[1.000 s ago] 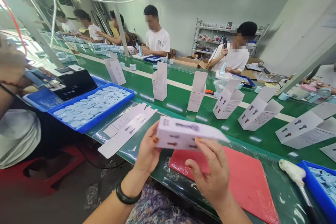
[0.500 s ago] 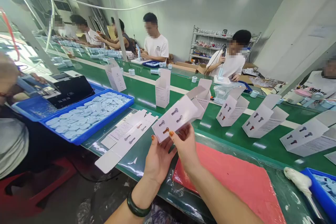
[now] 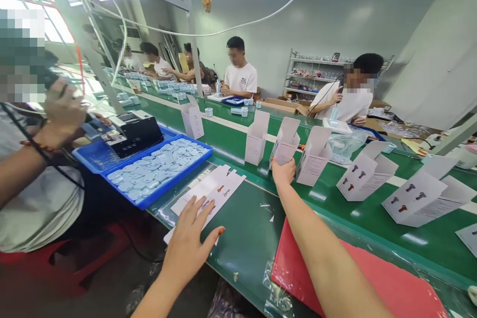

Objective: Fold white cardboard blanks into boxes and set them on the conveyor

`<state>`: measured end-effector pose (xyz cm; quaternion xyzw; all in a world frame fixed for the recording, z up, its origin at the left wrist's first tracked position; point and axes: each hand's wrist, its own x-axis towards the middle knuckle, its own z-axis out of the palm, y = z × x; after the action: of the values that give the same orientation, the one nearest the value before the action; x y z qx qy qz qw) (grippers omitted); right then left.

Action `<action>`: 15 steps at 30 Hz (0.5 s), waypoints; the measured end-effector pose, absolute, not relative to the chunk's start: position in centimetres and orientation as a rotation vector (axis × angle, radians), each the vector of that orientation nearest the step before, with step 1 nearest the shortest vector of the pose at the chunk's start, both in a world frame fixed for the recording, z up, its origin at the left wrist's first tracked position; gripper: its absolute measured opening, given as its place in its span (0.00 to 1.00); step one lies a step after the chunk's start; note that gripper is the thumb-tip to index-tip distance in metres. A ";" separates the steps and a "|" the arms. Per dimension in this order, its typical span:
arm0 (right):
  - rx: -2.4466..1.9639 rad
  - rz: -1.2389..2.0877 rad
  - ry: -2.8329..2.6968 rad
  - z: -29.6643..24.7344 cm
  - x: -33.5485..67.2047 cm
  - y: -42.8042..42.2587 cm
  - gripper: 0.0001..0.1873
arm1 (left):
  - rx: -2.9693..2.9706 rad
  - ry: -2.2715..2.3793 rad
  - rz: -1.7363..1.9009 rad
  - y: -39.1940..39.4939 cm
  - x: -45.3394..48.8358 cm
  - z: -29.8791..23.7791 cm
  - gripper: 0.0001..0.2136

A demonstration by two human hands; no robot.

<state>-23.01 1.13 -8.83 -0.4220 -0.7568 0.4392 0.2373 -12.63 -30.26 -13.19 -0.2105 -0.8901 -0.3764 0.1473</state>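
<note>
My right hand (image 3: 283,171) reaches out over the green conveyor belt (image 3: 231,134) and grips the bottom of an upright white carton (image 3: 286,142) with its top flap open. My left hand (image 3: 188,243) hovers with fingers spread over a stack of flat unfolded white cartons (image 3: 212,191) lying at the near table edge. Other upright cartons stand on either side of the held one, one to its left (image 3: 256,138) and one to its right (image 3: 314,156).
A blue tray of pale blue discs (image 3: 158,169) and a black device (image 3: 134,133) sit at left beside a seated person's arm (image 3: 33,159). A red mat (image 3: 372,278) lies at the near right. More cartons (image 3: 417,198) lie along the belt. Several workers sit across it.
The folded carton went from both hands near my chest out onto the belt, held by my right hand alone. My left hand let go and moved down over the flat cartons.
</note>
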 end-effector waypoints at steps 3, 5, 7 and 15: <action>-1.154 1.175 -2.164 -10.4 -22.6 2.7 0.50 | -0.571 -2.845 -0.632 -31.3 -15.7 -14.1 0.35; -1.124 1.145 -2.219 -11.0 -21.8 3.4 0.50 | -0.557 -2.950 -0.486 -31.5 -16.8 -14.4 0.33; -1.082 1.121 -2.270 -11.3 -20.5 3.6 0.50 | -0.623 -2.949 -0.431 -31.7 -17.1 -14.5 0.30; -0.444 1.224 -2.728 -12.1 -13.9 -1.7 0.28 | -0.963 -2.737 -0.465 -33.2 -11.5 -14.6 0.25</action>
<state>-13.92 -1.74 -12.13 -0.1467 -0.9010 0.4040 0.0593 -11.51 -33.24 -14.56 -0.3261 -0.9266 -0.1575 0.1015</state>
